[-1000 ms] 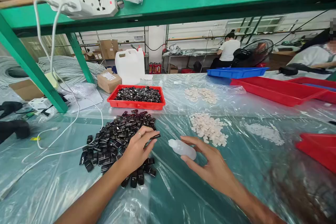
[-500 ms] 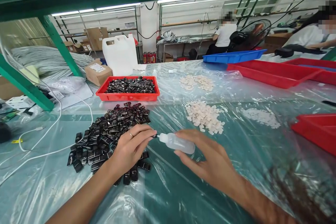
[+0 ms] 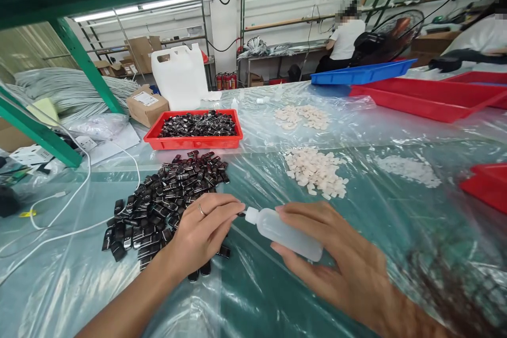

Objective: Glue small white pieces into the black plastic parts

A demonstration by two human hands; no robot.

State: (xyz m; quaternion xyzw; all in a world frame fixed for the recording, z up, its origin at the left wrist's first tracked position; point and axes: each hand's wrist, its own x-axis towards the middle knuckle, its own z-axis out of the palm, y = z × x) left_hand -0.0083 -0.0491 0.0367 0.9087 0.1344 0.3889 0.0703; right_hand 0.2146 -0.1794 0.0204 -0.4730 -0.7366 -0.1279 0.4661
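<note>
Two hands are meeting: a black part [image 3: 238,214] is being pinched by the left hand [image 3: 200,232] against the nozzle of a squeeze bottle [image 3: 285,232], which is being gripped by the right hand [image 3: 348,269] so the tip reaches it.

Both forearms are bare, with no sleeves, gloves or wristbands showing anywhere up to the lower edge of the view. The left hand [image 3: 200,232] wears a thin silver ring [image 3: 201,210] on one finger, toward 12 o'clock on that hand. The right hand [image 3: 340,264] carries no ring or other jewellery.
</note>
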